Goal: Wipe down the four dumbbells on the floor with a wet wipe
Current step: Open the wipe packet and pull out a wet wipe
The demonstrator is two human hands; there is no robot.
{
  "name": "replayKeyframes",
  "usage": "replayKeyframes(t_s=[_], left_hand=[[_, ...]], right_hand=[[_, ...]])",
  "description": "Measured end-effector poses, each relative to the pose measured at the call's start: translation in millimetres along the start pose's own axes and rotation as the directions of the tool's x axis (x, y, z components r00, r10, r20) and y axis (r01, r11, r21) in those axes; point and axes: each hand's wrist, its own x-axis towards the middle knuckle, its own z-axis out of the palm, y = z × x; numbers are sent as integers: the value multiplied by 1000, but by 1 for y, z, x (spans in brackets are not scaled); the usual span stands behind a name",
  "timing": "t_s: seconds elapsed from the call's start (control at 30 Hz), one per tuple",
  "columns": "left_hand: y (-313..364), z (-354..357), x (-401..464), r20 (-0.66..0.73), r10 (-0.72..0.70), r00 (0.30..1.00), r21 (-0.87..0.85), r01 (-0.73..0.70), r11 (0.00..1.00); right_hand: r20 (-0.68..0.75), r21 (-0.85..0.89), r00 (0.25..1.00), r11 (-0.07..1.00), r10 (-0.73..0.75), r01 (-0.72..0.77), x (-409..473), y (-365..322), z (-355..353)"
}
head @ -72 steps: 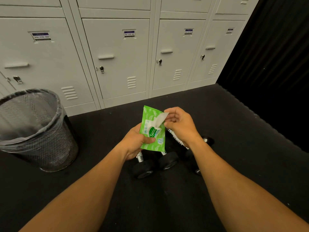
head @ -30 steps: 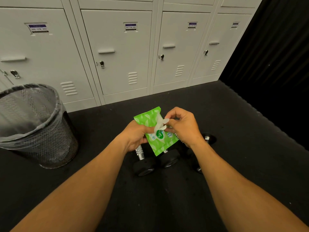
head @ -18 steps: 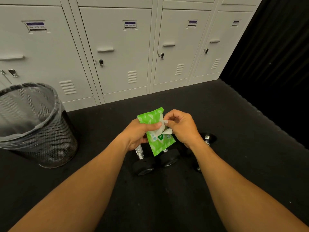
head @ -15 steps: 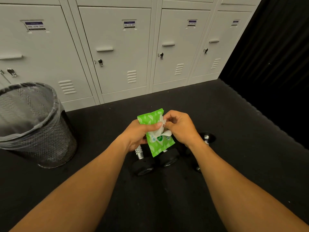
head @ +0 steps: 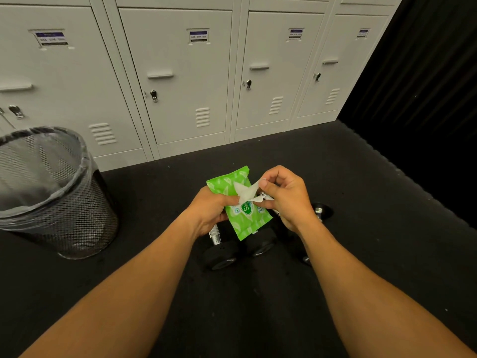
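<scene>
My left hand [head: 210,211] grips a green pack of wet wipes [head: 241,211], held above the floor at the centre of the view. My right hand [head: 286,196] pinches a white wet wipe [head: 246,192] that sticks out of the pack's opening. Black dumbbells with chrome handles lie on the dark floor below my hands: one end [head: 223,254] at the left, another end [head: 260,245] beside it, and a further one [head: 321,210] to the right. My hands and the pack hide most of them.
A black mesh waste bin [head: 55,192] with a liner stands on the floor at the left. A row of grey lockers [head: 180,81] closes off the back. A black curtain [head: 423,86] runs along the right side.
The pack has tilted from upright to slanting. My right hand has drawn the wipe a little further out of the pack's opening.
</scene>
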Motion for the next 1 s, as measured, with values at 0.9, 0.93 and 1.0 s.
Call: replayKeyframes(t_s=[0.9, 0.93, 1.0], left_hand=[[2, 10, -5, -98, -45, 994, 109, 56, 993], [2, 10, -6, -127, -45, 991, 100, 58, 993], [3, 10, -6, -175, -41, 984, 79, 56, 995]], right_hand=[[123, -283, 980, 941, -159, 188, -3, -8, 15], [137, -295, 976, 934, -169, 203, -4, -10, 16], [172, -333, 967, 912, -190, 239, -5, -11, 19]])
